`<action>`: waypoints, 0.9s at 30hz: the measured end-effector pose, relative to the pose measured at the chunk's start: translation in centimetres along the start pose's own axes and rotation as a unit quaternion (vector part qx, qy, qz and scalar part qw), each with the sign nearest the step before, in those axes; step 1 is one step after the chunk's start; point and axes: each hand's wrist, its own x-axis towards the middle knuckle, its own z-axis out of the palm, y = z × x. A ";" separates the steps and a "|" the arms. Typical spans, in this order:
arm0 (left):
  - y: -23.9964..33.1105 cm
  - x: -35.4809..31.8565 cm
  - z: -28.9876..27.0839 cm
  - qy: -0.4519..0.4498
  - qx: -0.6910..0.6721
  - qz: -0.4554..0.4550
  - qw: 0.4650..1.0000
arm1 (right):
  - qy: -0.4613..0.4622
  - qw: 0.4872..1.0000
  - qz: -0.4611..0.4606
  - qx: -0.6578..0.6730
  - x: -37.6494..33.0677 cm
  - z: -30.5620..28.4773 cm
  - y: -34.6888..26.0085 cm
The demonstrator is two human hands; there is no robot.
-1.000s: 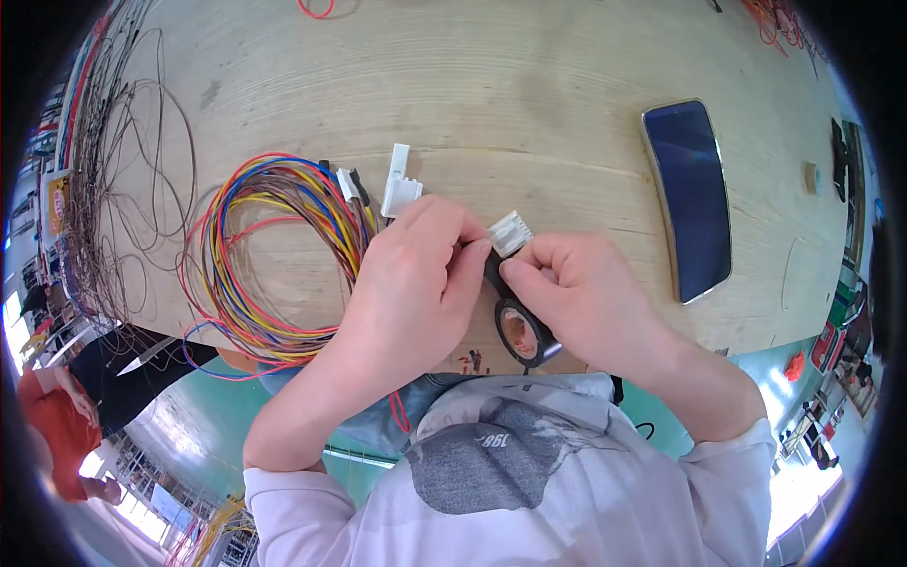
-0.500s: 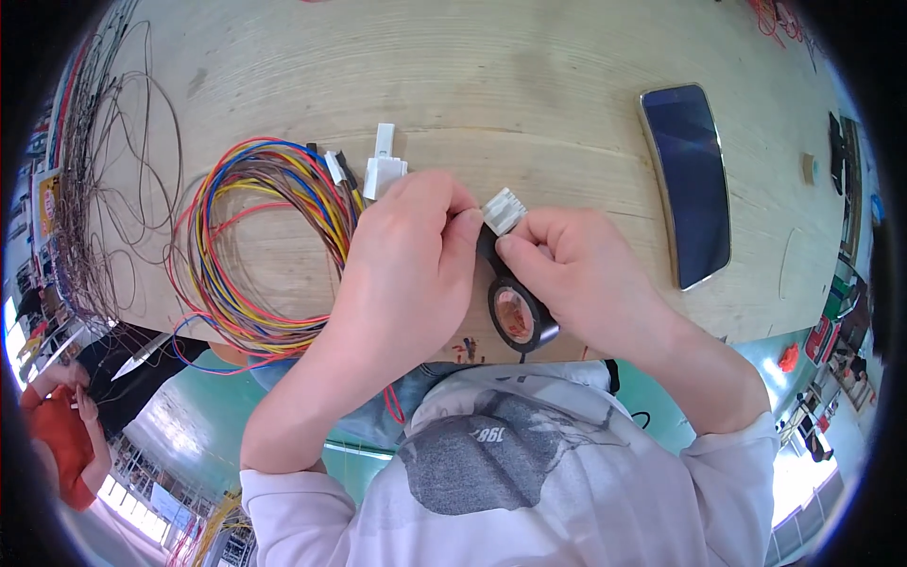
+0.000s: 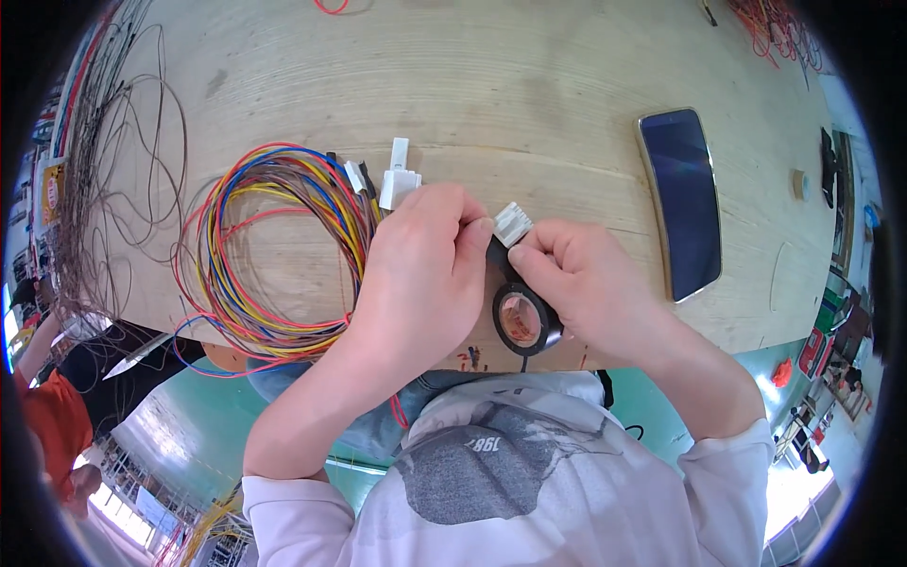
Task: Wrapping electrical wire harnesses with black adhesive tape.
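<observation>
My right hand (image 3: 590, 274) is closed, thumb and forefinger pinching the lower end of a small white connector (image 3: 513, 225). A black strip of tape runs down from the connector to a roll of black electrical tape (image 3: 521, 319), which hangs below my right fingers near the table edge. My left hand (image 3: 425, 265) is closed in a pinch beside the strip; what lies between its fingers is hidden. Behind the left hand, a coil of red, blue, yellow and brown wires (image 3: 227, 283) lies on the table, with another white connector (image 3: 399, 184) at its far right.
A smartphone (image 3: 682, 203) lies on the wooden table (image 3: 567, 85) at the right. Thin dark wires (image 3: 99, 208) tangle along the left edge, and red wires (image 3: 770, 28) lie at the far right corner. A person in orange (image 3: 61, 425) is beyond the table at the lower left.
The whole view has shifted slightly, so the table things sit a little lower. Both hands keep nearly the same pinch around the connector and tape. The person at the left has moved.
</observation>
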 end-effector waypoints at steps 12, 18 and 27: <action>-0.3 0.2 0.5 0.038 0.002 0.041 0.998 | 0.049 0.998 -0.029 -0.035 -0.1 0.3 0.4; 0.1 0.3 0.4 0.045 0.038 0.069 0.996 | 0.062 0.994 -0.062 -0.073 0.0 0.1 0.3; 2.7 -1.4 -1.6 0.024 -0.204 -0.063 0.977 | 0.030 0.989 -0.100 0.102 -2.4 0.7 -0.3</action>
